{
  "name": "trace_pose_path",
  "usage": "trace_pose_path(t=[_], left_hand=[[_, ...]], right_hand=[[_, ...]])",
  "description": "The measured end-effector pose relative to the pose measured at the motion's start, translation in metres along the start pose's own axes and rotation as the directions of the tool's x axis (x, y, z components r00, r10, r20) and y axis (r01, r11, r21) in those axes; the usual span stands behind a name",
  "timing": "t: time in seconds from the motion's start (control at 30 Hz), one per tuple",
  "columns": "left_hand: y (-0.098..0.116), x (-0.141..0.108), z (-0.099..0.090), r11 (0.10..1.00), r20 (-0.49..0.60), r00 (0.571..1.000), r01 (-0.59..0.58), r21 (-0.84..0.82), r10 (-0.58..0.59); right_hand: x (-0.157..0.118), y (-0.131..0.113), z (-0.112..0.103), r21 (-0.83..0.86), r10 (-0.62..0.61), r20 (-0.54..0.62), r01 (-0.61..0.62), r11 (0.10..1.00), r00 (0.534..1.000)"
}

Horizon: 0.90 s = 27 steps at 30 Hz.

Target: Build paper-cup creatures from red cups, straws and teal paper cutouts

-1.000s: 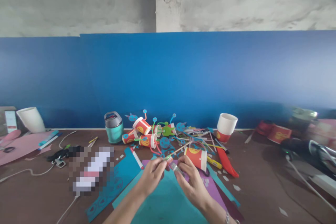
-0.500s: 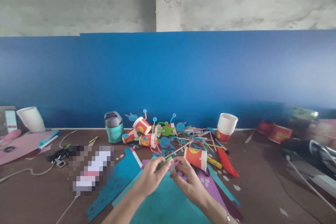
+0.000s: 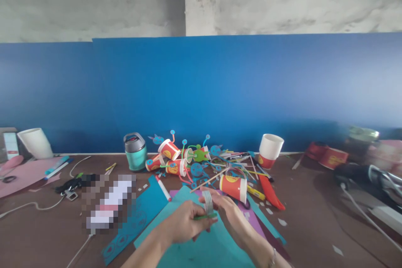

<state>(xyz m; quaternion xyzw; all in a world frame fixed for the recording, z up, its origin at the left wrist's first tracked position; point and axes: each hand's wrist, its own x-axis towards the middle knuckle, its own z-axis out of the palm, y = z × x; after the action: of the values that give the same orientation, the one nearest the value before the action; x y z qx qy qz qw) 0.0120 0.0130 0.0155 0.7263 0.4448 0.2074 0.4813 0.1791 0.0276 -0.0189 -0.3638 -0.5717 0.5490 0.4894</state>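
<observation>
My left hand (image 3: 184, 221) is closed on a thin green strip (image 3: 205, 217), which sticks out past the fingertips toward the right. My right hand (image 3: 231, 214) has its fingers around the far side of a roll of clear tape (image 3: 207, 202), held on edge just above the strip. Part of the right fingers and thumb is hidden. Both hands are over a teal sheet (image 3: 201, 247). Beyond them lie a red paper cup (image 3: 233, 187) on its side and a thin wooden stick (image 3: 209, 180).
Decorated paper cups (image 3: 176, 166), straws and cutouts are piled at the back. A teal flask (image 3: 136, 155) stands left of them, a white-and-red cup (image 3: 270, 150) right. A red-capped marker (image 3: 163, 188), yellow cutter (image 3: 256, 192) and paper scraps lie around the sheets.
Both hands have drawn nearer to me. The tape roll has turned and shows more of its side, and the green strip now lies almost level. The wooden stick is more visible.
</observation>
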Motion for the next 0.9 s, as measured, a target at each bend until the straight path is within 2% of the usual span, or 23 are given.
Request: trace_pose_path(t=[0.27,0.37,0.5,0.6,0.8,0.9], left_hand=[[0.011,-0.006,0.007,0.993,0.168,0.986,-0.011,0.12,-0.009],[0.007,-0.005,0.008,0.984,0.09,0.996,-0.043,0.173,0.028],[-0.007,0.001,0.009,0.966,-0.027,0.999,0.024,0.257,-0.018],[-0.018,0.005,0.009,0.958,-0.072,0.997,0.044,0.284,-0.024],[-0.028,0.013,0.006,0.974,-0.149,0.984,0.126,0.189,-0.098],[-0.028,0.017,0.001,0.979,-0.201,0.975,0.128,0.157,-0.096]], right_hand=[[0.001,-0.011,0.001,0.277,0.168,0.014,-0.165,0.946,0.986],[0.0,-0.016,-0.001,0.274,0.15,0.036,-0.154,0.949,0.988],[-0.002,-0.022,-0.003,0.136,0.065,0.016,-0.067,0.989,0.998],[-0.004,-0.025,-0.003,0.075,0.031,0.057,-0.035,0.997,0.998],[-0.009,-0.029,-0.002,0.081,0.003,0.116,-0.012,0.997,0.993],[-0.011,-0.034,0.0,0.041,0.0,0.122,-0.005,0.999,0.992]])
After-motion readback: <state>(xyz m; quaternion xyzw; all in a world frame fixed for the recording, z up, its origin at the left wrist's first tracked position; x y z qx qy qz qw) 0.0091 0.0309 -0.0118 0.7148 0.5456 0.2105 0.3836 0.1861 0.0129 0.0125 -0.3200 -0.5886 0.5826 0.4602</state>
